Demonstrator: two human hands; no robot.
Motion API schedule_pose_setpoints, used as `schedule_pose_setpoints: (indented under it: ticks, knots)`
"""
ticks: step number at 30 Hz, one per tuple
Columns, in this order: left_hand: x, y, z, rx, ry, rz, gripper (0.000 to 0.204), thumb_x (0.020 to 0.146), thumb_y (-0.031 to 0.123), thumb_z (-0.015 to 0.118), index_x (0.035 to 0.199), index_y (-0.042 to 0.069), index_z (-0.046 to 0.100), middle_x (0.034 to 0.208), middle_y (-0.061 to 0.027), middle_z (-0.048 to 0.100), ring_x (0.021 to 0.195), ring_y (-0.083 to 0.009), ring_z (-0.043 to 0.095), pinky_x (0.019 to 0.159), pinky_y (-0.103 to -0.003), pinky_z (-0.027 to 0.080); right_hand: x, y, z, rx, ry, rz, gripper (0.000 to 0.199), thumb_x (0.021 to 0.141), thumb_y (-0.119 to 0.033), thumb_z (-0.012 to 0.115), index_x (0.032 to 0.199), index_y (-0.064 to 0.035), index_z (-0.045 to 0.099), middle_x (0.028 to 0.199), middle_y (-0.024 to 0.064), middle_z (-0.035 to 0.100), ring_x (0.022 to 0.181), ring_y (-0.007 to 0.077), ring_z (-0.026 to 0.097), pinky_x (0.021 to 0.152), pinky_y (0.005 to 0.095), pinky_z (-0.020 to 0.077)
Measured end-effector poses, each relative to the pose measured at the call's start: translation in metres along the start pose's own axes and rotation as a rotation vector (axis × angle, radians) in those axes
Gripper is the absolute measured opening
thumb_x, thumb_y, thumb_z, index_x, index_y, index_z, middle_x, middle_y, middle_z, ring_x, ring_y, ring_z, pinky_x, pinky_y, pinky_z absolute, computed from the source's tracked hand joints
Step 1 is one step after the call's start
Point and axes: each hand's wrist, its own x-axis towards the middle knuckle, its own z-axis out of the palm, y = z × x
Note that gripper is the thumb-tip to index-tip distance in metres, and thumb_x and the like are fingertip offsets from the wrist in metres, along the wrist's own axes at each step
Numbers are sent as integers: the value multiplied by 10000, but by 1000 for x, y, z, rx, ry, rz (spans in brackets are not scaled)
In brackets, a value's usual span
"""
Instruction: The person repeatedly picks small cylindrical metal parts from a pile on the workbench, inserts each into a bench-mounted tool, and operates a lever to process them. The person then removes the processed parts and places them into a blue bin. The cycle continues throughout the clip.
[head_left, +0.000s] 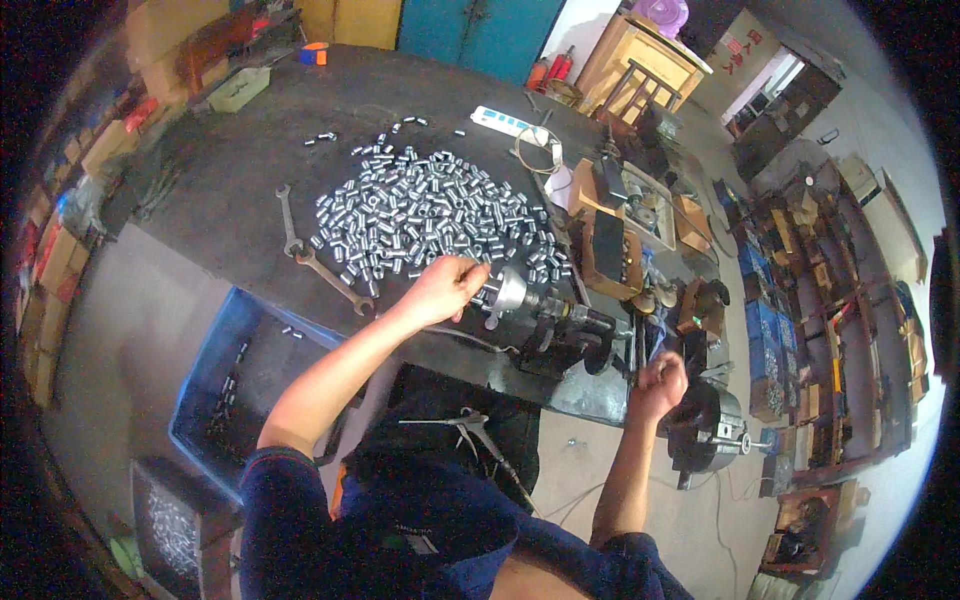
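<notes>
My left hand (450,288) is closed in a pinch at the round silver chuck (510,291) of a small bench machine (565,325). Whatever its fingertips hold is hidden by the fingers. Just beyond that hand lies a wide heap of short, shiny metal sleeves (420,205). My right hand (661,385) is curled closed off the machine's right end, close to thin upright rods (636,350). What it grips, if anything, cannot be made out.
Two wrenches (290,222) (335,280) lie left of the heap. A white power strip (510,125) sits beyond it. Below the bench are a blue-edged bin (190,400) and a silver gun-shaped tool (470,425). A dark round machine part (705,425) stands at right, before loaded shelves (840,330).
</notes>
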Motion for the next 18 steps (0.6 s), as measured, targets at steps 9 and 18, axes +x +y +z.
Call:
schedule_pose_setpoints:
  ticks: [9, 18]
  knots:
    - [-32, -11, -30, -26, 116, -107, 361, 867, 259, 423, 609, 11, 466, 489, -24, 459, 363, -105, 453, 380, -254, 366, 62, 113, -41, -440, 96, -6, 195, 765, -159, 482, 668, -17, 575, 567, -3, 488, 506, 67, 416, 469, 235, 323]
    - [-170, -138, -111, 472, 421, -563, 353, 819, 256, 428, 674, -44, 547, 509, -161, 543, 463, -239, 573, 531, -360, 460, 32, 4, 16, 50, -65, -107, 158, 818, -85, 411, 758, 5, 526, 537, -17, 377, 422, 46, 315, 357, 170, 233]
